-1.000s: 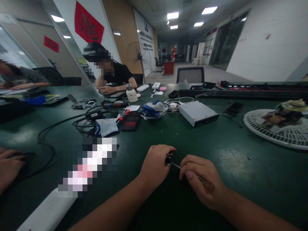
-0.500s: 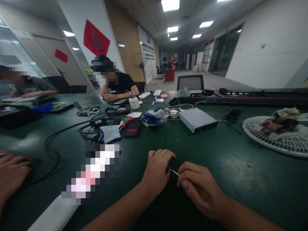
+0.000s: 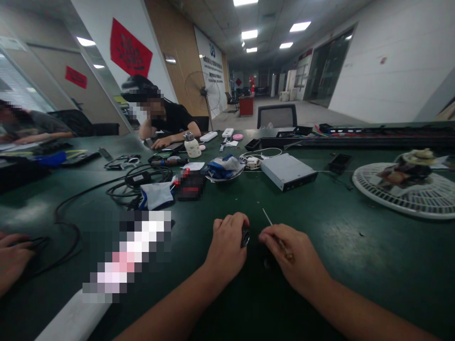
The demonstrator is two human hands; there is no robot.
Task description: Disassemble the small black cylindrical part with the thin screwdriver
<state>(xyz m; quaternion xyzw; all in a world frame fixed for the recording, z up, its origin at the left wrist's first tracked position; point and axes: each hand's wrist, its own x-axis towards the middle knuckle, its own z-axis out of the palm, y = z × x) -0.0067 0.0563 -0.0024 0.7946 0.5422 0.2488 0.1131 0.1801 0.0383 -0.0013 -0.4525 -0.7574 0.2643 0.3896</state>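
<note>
My left hand (image 3: 227,241) is closed around a small dark round part (image 3: 245,237), whose rim shows at the fingers' right side. To its right, my right hand (image 3: 293,251) grips a screwdriver; its brownish handle (image 3: 287,251) shows partly under the palm. The thin metal shaft (image 3: 267,216) points up and away, apart from the dark part. A small dark blurred shape lies just below my right fingertips, too unclear to name.
Ahead lie a grey metal drive box (image 3: 288,170), a bowl with blue-white cloth (image 3: 224,168), a glove (image 3: 156,195) and black cables (image 3: 138,178). A white fan grille (image 3: 408,189) rests at right. Another person's hand (image 3: 14,258) is at far left; a person sits across the table.
The screwdriver's shaft has come away from the dark part and now points up and away. My hands are a little further apart. The view has shifted slightly.
</note>
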